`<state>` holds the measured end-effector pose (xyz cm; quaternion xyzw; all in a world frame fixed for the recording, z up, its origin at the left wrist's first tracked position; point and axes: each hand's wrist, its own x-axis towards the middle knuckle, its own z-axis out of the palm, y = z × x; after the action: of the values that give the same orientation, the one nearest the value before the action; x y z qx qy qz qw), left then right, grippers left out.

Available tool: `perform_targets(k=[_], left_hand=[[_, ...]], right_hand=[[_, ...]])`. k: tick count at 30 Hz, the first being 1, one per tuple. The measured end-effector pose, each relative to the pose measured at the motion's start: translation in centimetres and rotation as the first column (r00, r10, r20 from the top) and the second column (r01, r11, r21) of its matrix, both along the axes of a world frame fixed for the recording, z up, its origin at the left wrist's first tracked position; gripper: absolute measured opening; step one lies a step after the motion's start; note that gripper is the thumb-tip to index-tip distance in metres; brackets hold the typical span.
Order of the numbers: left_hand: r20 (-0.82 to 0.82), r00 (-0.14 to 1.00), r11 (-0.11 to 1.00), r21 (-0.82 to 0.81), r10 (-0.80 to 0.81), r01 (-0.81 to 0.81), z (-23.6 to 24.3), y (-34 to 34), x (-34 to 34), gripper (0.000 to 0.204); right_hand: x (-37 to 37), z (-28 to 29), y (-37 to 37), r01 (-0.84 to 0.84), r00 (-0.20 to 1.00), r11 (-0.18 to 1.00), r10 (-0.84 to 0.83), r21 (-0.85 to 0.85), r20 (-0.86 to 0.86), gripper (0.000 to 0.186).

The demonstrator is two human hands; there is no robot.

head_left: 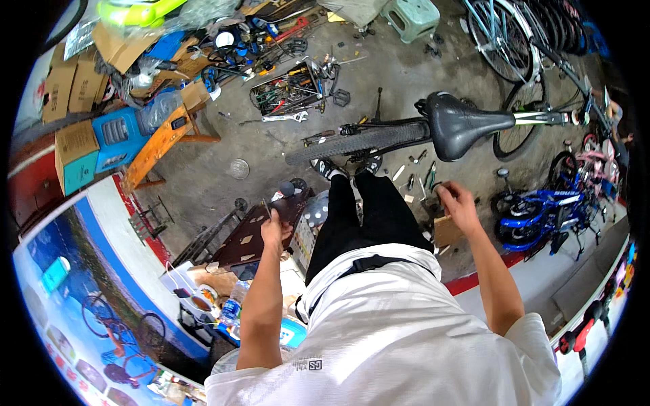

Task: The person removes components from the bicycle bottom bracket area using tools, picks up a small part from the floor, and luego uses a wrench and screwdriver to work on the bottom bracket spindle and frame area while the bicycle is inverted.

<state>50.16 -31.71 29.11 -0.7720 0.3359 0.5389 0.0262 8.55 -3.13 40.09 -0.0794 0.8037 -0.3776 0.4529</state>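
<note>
Over a dark brown board or case top (244, 233), my left hand (275, 230) is closed, with a thin light tip showing above its fingers; what it holds is too small to name. My right hand (458, 206) is curled with its fingertips pressed together beside small tools on the floor. Whatever those fingers hold, if anything, I cannot make out. In front of my feet stands a bicycle with a wide black saddle (457, 125) and a knobbly tyre (365, 142). Neither hand touches it. Near my right hand lie a green-handled tool (431, 174) and a white tube-like thing (399, 172).
A tray of tools (288, 88) and an adjustable wrench (288, 117) lie on the concrete floor. An orange wooden bench (156, 149) stands left, a green stool (409, 19) at the back. Blue folding bikes (542, 213) are at the right; cardboard boxes (74, 145) at the left.
</note>
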Motion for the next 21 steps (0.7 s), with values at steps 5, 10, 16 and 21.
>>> perform_targets(k=[5,10,16,21], left_hand=[[-0.057,0.896,0.890,-0.157,-0.441,0.428,4.0,-3.9,-8.5,0.051],[-0.043,0.724,0.719,-0.172,-0.689,0.674,3.1,-6.9,-14.2,0.051],[0.021,0.526,0.508,-0.229,-0.850,0.831,4.9,-9.4,-18.5,0.054],[0.115,0.416,0.391,-0.191,-0.902,0.901,4.7,-15.2,-15.8,0.053]], right_hand=[[-1.8,-0.4,-1.2,0.193,0.978,0.975,-0.182,-0.110,0.104,0.025],[-2.2,1.1,-3.6,0.377,0.910,0.909,-0.327,-0.178,0.256,0.028],[-2.1,2.6,-7.7,0.529,0.840,0.794,-0.440,-0.300,0.318,0.033],[-3.7,3.5,-11.9,0.733,0.648,0.636,-0.545,-0.241,0.532,0.038]])
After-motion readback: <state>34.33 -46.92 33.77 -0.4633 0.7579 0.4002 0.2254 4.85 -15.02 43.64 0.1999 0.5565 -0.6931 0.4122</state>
